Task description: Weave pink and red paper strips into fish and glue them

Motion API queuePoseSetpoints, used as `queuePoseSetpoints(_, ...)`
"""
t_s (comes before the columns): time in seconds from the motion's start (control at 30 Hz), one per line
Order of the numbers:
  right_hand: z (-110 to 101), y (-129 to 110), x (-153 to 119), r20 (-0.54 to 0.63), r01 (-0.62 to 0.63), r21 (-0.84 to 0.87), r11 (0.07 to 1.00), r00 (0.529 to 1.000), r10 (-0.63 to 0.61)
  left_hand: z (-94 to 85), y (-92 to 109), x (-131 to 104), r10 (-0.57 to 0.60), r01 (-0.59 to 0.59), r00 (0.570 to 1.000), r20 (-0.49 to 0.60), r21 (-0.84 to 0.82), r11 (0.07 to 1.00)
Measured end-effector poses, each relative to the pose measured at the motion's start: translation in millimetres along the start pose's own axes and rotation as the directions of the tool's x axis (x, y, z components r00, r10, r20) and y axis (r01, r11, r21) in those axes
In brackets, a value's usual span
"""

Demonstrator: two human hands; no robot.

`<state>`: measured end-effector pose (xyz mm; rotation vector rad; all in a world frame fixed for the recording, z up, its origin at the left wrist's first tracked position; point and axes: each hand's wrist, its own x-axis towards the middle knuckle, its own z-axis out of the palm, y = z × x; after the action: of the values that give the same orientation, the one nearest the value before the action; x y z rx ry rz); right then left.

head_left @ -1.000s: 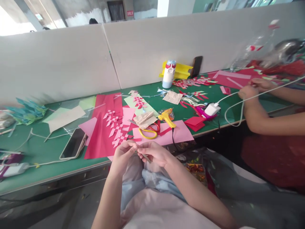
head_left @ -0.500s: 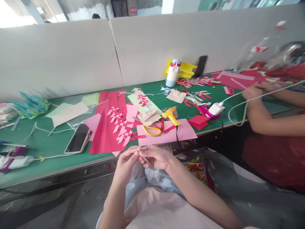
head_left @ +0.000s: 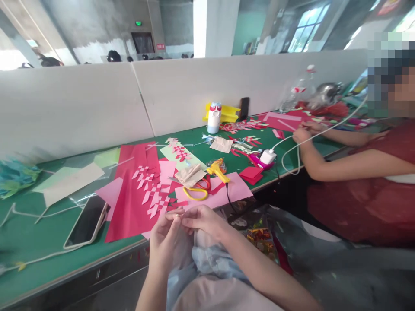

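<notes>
Over my lap, just off the table's front edge, my left hand (head_left: 167, 229) and my right hand (head_left: 202, 220) meet at the fingertips. Both pinch a thin pale strip (head_left: 178, 216), probably paper, and only a sliver of it shows between the fingers. On the table beyond lie woven pink-and-red paper pieces (head_left: 152, 190) on a large red sheet (head_left: 118, 211). Scissors with a yellow handle loop (head_left: 196, 196) rest on a pink sheet (head_left: 238, 185), beside a yellow hot glue gun (head_left: 218, 169) with a black cord.
A phone (head_left: 86, 222) lies left on the green table (head_left: 42, 259). Farther back stands a white bottle (head_left: 214, 119). White chargers (head_left: 267, 156) and a looping white cable (head_left: 285, 160) are at right, near a co-worker's hands (head_left: 303, 131). A white partition (head_left: 81, 103) borders the table.
My view has tilted up and turned right, bringing more of the co-worker into sight. My hands stay together; the strip, plainer before with a curled end, is now mostly covered by fingers.
</notes>
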<state>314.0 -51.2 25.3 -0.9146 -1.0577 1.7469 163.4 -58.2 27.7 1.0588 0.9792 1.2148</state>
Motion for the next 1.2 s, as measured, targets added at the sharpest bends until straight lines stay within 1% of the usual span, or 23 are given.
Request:
queuePoseSetpoints(0.07,-17,-9,-1,-0.073,0.105,-0.132,0.986,0.991,-0.115,6.8,3,3,0.064,-0.063,0.997,-0.03,0.033,0.997)
queuePoseSetpoints(0.1,-28,-15,-1,-0.143,0.145,-0.235,0.961,0.973,-0.182,9.3,5,4,0.074,-0.073,0.997,-0.032,0.033,0.997)
queuePoseSetpoints(0.13,-40,-22,-2,-0.224,0.152,-0.365,0.918,0.943,-0.245,11.3,6,6,0.069,-0.068,0.997,-0.027,0.017,0.998)
queuePoseSetpoints(0.17,-54,-31,-4,-0.282,0.132,-0.515,0.847,0.907,-0.313,12.7,8,7,0.051,-0.051,0.999,-0.019,-0.01,0.999)
queuePoseSetpoints(0.2,-67,-39,-5,-0.319,0.076,-0.676,0.733,0.866,-0.384,13.7,9,8,0.026,-0.026,1.0,-0.011,-0.037,0.999)
queuePoseSetpoints(0.23,-80,-48,-6,-0.349,-0.034,-0.826,0.562,0.814,-0.465,14.2,9,9,-0.002,0.002,1.0,-0.006,-0.058,0.998)
queuePoseSetpoints(0.27,-92,-57,-7,-0.367,-0.194,-0.914,0.356,0.769,-0.524,14.3,9,10,-0.035,0.034,0.999,-0.004,-0.074,0.997)
queuePoseSetpoints(0.3,-103,-64,-7,-0.391,-0.27,-0.918,0.291,0.739,-0.548,14.1,7,10,-0.071,0.07,0.997,-0.006,-0.088,0.994)
queuePoseSetpoints(0.37,-118,-73,-4,-0.423,-0.371,-0.904,0.21,0.712,-0.56,12.8,3,9,-0.152,0.151,0.988,-0.005,-0.106,0.983)
queuePoseSetpoints(0.43,-126,-74,2,-0.457,-0.467,-0.874,0.133,0.699,-0.55,11.0,-4,6,-0.23,0.228,0.973,0.004,-0.119,0.966)
queuePoseSetpoints(0.53,-129,-65,14,-0.501,-0.572,-0.82,0.026,0.694,-0.517,8.1,-15,-3,-0.304,0.3,0.953,-0.017,-0.114,0.947)
queuePoseSetpoints(0.6,-130,-56,21,-0.517,-0.605,-0.796,-0.027,0.702,-0.49,5.5,-21,-10,-0.319,0.314,0.946,-0.049,-0.095,0.945)
queuePoseSetpoints(0.67,-132,-49,25,-0.521,-0.615,-0.785,-0.069,0.717,-0.463,1.4,-24,-17,-0.3,0.297,0.95,-0.082,-0.054,0.953)
queuePoseSetpoints(0.83,-138,-41,34,-0.495,-0.603,-0.785,-0.142,0.749,-0.439,-14.8,-20,-22,-0.162,0.188,0.974,-0.157,0.165,0.968)
queuePoseSetpoints(0.93,-138,-39,38,-0.476,-0.588,-0.791,-0.17,0.766,-0.432,-23.4,-15,-22,-0.131,0.17,0.976,-0.176,0.228,0.959)
queuePoseSetpoints(1.03,-136,-40,37,-0.461,-0.58,-0.793,-0.188,0.772,-0.437,-30.0,-14,-20,-0.104,0.163,0.97,-0.22,0.265,0.95)
queuePoseSetpoints(1.13,-136,-46,28,-0.404,-0.543,-0.818,-0.19,0.777,-0.483,-37.2,-15,-18,-0.055,0.147,0.965,-0.256,0.357,0.922)
queuePoseSetpoints(1.17,-137,-49,23,-0.379,-0.518,-0.839,-0.167,0.776,-0.503,-39.7,-16,-17,-0.043,0.147,0.965,-0.26,0.395,0.907)
queuePoseSetpoints(1.2,-138,-52,18,-0.363,-0.488,-0.865,-0.121,0.773,-0.52,-42.2,-16,-16,-0.029,0.146,0.963,-0.266,0.434,0.889)
